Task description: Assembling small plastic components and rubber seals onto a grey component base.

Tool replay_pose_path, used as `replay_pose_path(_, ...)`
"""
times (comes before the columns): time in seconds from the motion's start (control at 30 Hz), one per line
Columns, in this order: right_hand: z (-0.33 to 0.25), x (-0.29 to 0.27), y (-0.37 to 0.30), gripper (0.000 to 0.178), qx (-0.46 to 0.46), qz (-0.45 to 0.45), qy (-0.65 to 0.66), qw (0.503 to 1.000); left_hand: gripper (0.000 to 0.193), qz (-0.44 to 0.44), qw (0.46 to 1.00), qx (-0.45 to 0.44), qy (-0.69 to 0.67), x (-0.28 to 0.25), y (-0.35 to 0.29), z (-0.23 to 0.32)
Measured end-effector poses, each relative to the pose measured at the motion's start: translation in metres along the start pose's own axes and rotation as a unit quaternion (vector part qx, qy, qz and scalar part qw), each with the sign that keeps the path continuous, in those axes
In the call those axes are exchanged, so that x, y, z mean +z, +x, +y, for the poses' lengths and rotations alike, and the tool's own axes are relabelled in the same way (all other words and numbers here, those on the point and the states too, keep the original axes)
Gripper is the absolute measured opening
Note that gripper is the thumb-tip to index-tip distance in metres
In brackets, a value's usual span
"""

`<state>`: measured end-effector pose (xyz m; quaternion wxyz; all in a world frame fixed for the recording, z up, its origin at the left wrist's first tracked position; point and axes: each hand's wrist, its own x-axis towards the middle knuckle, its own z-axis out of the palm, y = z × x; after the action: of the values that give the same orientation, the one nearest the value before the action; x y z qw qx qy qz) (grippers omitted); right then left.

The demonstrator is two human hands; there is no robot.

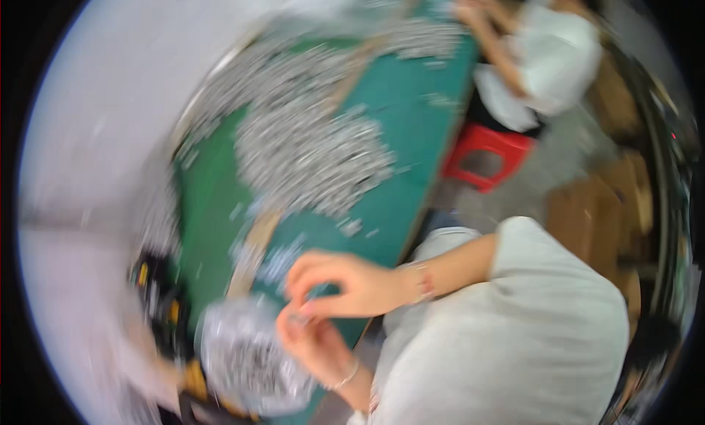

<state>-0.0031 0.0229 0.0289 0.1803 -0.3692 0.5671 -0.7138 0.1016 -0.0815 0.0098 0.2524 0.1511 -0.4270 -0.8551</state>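
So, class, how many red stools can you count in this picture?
1: the red stool just under the co-worker, upper right, beside the green table. Others may be hidden behind the people or the table.

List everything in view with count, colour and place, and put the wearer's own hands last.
Tabletop: at least one, green, running from top centre to lower left
Strip: at least one, tan, along the tabletop
Small pieces: too many to count, grey, heaped on the tabletop
Small bits: uncounted, bluish-white, beside the hands
Bag: one, clear, lower left, grey contents
Blurred gear: count unclear, black and yellow, left edge
Co-worker: one, white top, upper right
Stool: one, red, by the co-worker
Boxes: count unclear, brown, right
Left hand: one, bare, right of the bag
Right hand: one, bare, fingertips meeting the left's
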Motion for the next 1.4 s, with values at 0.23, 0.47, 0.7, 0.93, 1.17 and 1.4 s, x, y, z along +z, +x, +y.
replay_pose_path(0.23, -0.002, 0.042, 0.008, 0.01, 0.041, -0.111, 0.052, 0.992, 0.022, 0.047, 0.981, -0.058, -0.18, -0.015, -0.039, 0.021)
replay_pose_path(0.47, -0.024, 0.039, 0.028, 0.009, 0.006, -0.212, -0.013, 0.977, 0.018, 0.037, 0.992, -0.011, -0.12, -0.015, -0.046, 0.041)
replay_pose_path(0.7, -0.032, 0.041, 0.031, 0.016, 0.098, -0.234, 0.091, 0.963, 0.02, 0.01, 0.992, -0.018, -0.123, -0.019, -0.049, 0.044)
replay_pose_path(0.93, -0.018, 0.035, 0.036, 0.025, 0.152, -0.383, 0.194, 0.89, 0.021, -0.03, 0.991, -0.058, -0.117, -0.024, -0.053, 0.043)
replay_pose_path(1.17, -0.011, 0.037, 0.03, 0.027, 0.169, -0.38, 0.25, 0.874, 0.037, 0.024, 0.996, -0.045, -0.078, -0.009, -0.043, 0.041)
replay_pose_path(1.4, -0.011, 0.038, 0.028, 0.023, 0.146, -0.363, 0.274, 0.879, 0.033, -0.028, 0.992, -0.046, -0.117, -0.012, -0.042, 0.041)
